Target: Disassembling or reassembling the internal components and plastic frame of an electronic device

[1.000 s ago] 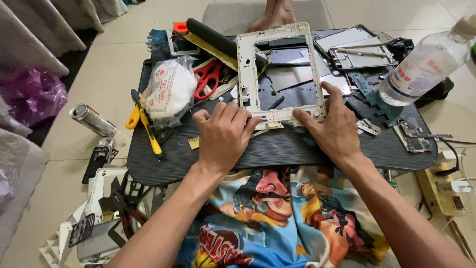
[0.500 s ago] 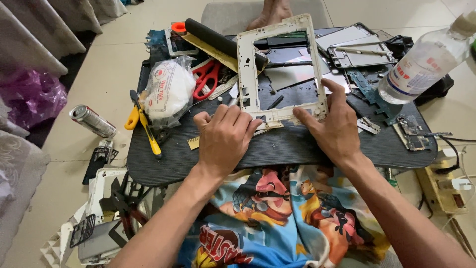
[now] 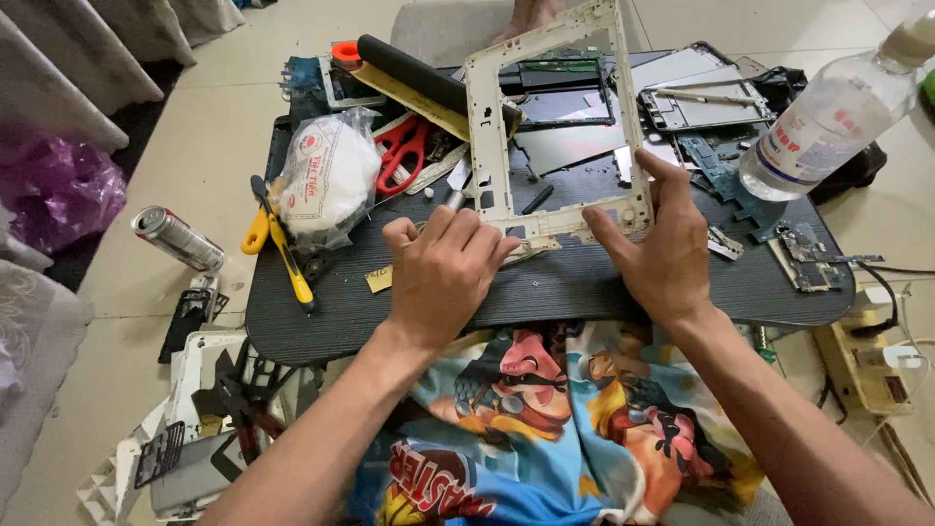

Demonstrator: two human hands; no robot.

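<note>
Both my hands grip the near edge of a white rectangular tablet frame, which stands tilted up off the black lap table. My left hand pinches the frame's lower left corner. My right hand clasps the lower right corner, thumb on the near edge. Through the frame's opening I see dark panels and a black screen part lying on the table.
Red scissors, a white bagged bundle, a yellow-handled tool and a black roll lie at left. A clear plastic bottle and circuit boards sit at right. A can lies on the floor.
The white frame has been lifted at its far end and now stands steeper. Both hands stayed on its near edge.
</note>
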